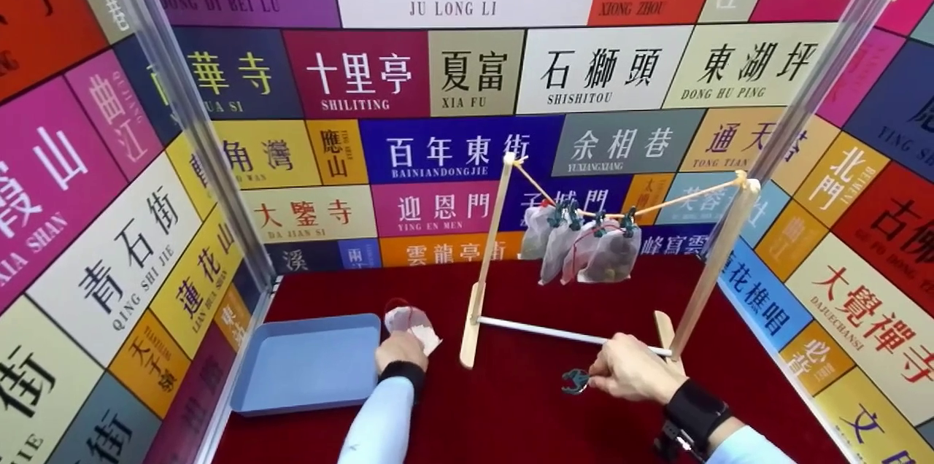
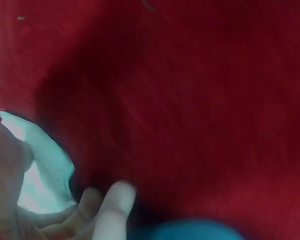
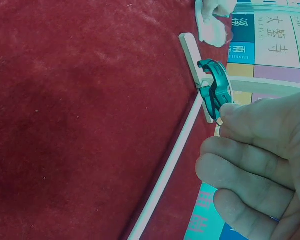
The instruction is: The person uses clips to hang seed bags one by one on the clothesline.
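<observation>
My left hand [image 1: 401,352] grips a small white drawstring pouch [image 1: 410,324] with a thin red cord, just right of the blue tray [image 1: 368,362]. Part of that pouch shows as white fabric between thumb and fingers in the left wrist view. My right hand [image 1: 636,368] pinches a dark green clothespin [image 3: 219,90] between thumb and index finger, in front of the rack's white bottom rod [image 1: 543,330]. Above, several sheer pouches [image 1: 611,257] hang from a sagging cord [image 1: 689,199], held by dark green clothespins [image 1: 600,223].
The cord runs between a left wooden post [image 1: 495,234] and a right wooden post [image 1: 719,267], both standing on a dark red cloth [image 1: 511,413]. Walls printed with coloured sign panels [image 1: 467,74] enclose the table on the back and both sides.
</observation>
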`<state>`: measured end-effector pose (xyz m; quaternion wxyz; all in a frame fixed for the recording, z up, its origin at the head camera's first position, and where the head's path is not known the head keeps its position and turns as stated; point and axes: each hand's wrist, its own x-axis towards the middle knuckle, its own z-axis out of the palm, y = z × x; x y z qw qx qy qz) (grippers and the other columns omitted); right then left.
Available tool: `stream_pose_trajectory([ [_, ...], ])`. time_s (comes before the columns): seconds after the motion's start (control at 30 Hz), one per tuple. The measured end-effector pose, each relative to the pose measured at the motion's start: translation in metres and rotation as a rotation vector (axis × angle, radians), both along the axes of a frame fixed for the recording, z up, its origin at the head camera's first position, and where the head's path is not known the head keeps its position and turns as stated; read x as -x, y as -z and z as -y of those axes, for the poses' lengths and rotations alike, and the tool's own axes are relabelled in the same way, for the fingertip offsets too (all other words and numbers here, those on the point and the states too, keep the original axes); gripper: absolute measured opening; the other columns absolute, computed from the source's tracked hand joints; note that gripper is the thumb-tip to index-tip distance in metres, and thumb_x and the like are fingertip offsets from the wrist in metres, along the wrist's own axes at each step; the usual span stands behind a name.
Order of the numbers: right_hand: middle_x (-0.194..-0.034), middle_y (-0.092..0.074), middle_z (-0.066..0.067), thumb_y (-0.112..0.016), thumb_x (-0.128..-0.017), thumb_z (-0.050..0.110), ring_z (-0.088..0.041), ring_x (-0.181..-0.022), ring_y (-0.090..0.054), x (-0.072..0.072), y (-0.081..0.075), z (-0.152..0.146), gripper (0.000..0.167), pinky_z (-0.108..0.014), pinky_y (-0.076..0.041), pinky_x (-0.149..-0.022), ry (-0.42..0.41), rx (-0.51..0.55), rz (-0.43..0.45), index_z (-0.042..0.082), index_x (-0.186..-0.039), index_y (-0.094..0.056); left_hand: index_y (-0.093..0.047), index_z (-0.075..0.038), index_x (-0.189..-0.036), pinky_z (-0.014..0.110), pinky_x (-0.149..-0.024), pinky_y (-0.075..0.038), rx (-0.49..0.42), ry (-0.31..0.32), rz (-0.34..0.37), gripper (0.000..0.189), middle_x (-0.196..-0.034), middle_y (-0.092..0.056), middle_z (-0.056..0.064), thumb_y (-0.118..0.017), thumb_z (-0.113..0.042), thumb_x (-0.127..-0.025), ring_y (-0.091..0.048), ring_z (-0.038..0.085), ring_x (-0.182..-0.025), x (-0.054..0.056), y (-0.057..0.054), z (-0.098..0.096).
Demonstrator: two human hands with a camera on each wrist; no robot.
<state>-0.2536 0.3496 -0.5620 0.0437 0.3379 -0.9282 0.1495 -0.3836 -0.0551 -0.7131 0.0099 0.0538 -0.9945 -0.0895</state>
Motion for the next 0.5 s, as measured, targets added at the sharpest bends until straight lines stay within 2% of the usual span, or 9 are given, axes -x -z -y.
stream_pose_trajectory([
  [0.03, -0.07, -0.081, 0.015, -0.092, -0.085, 0.016, 0.009, -0.063, -0.057, 0.0, 0.001, 0.0, 0.01, -0.014, -0.042, -0.058, -0.004, -0.004, 0.002, 0.024, -0.079, -0.09, -0.081, -0.005, -0.095, 0.053, -0.066, -0.067, -0.056, -0.015, 0.008, 0.021, -0.092, -0.081, 0.014, -0.078, -0.026, -0.099, -0.08, 0.033, -0.084, -0.004, -0.006, 0.001],
  [0.1, -0.071, -0.081, 0.015, -0.092, -0.085, 0.016, 0.008, -0.062, -0.058, 0.0, 0.001, 0.001, 0.01, -0.014, -0.042, -0.058, -0.01, -0.005, 0.001, 0.024, -0.078, -0.09, -0.08, -0.003, -0.097, 0.055, -0.073, -0.067, -0.183, -0.042, -0.005, 0.024, -0.096, -0.083, 0.018, -0.082, -0.026, -0.094, -0.081, 0.036, -0.089, -0.006, -0.005, 0.002],
  [0.2, -0.072, -0.082, 0.014, -0.091, -0.084, 0.016, 0.007, -0.063, -0.06, 0.0, 0.0, 0.003, 0.009, -0.014, -0.043, -0.058, -0.012, 0.004, -0.003, 0.023, -0.079, -0.091, -0.077, 0.0, -0.1, 0.06, -0.082, -0.066, -0.395, -0.033, -0.079, 0.033, -0.099, -0.083, 0.023, -0.09, -0.029, -0.089, -0.081, 0.044, -0.094, -0.013, -0.009, 0.001],
  [0.27, -0.073, -0.083, 0.013, -0.092, -0.083, 0.016, 0.006, -0.062, -0.061, 0.0, -0.003, 0.004, 0.008, -0.015, -0.043, -0.058, -0.013, 0.01, -0.026, 0.023, -0.079, -0.091, -0.074, -0.002, -0.101, 0.062, -0.089, -0.065, -0.53, -0.028, -0.141, 0.03, -0.099, -0.083, 0.023, -0.087, -0.026, -0.09, -0.08, 0.046, -0.097, -0.014, -0.01, 0.0],
  [0.33, -0.072, -0.082, 0.014, -0.092, -0.083, 0.016, 0.008, -0.061, -0.057, 0.0, -0.009, 0.005, 0.009, -0.014, -0.04, -0.057, -0.004, 0.013, -0.033, 0.024, -0.078, -0.091, -0.069, -0.003, -0.104, 0.057, -0.08, -0.067, -0.673, -0.011, -0.162, 0.02, -0.104, -0.081, 0.026, -0.077, -0.019, -0.095, -0.08, 0.043, -0.088, -0.014, -0.016, -0.003],
  [0.4, -0.071, -0.081, 0.014, -0.092, -0.084, 0.016, 0.008, -0.061, -0.056, 0.001, -0.017, 0.006, 0.01, -0.014, -0.039, -0.056, 0.002, 0.012, -0.044, 0.025, -0.079, -0.091, -0.065, -0.002, -0.108, 0.048, -0.067, -0.068, -0.816, -0.006, -0.169, 0.014, -0.107, -0.08, 0.03, -0.065, -0.01, -0.095, -0.081, 0.04, -0.079, -0.013, -0.024, -0.006],
  [0.5, -0.071, -0.081, 0.014, -0.092, -0.085, 0.016, 0.007, -0.06, -0.057, 0.004, -0.03, 0.006, 0.011, -0.015, -0.04, -0.054, 0.001, 0.005, -0.061, 0.025, -0.079, -0.091, -0.061, 0.001, -0.125, 0.034, -0.053, -0.065, -1.032, 0.008, -0.12, 0.029, -0.123, -0.075, 0.037, -0.051, 0.001, -0.098, -0.082, 0.038, -0.074, -0.015, -0.046, -0.01],
])
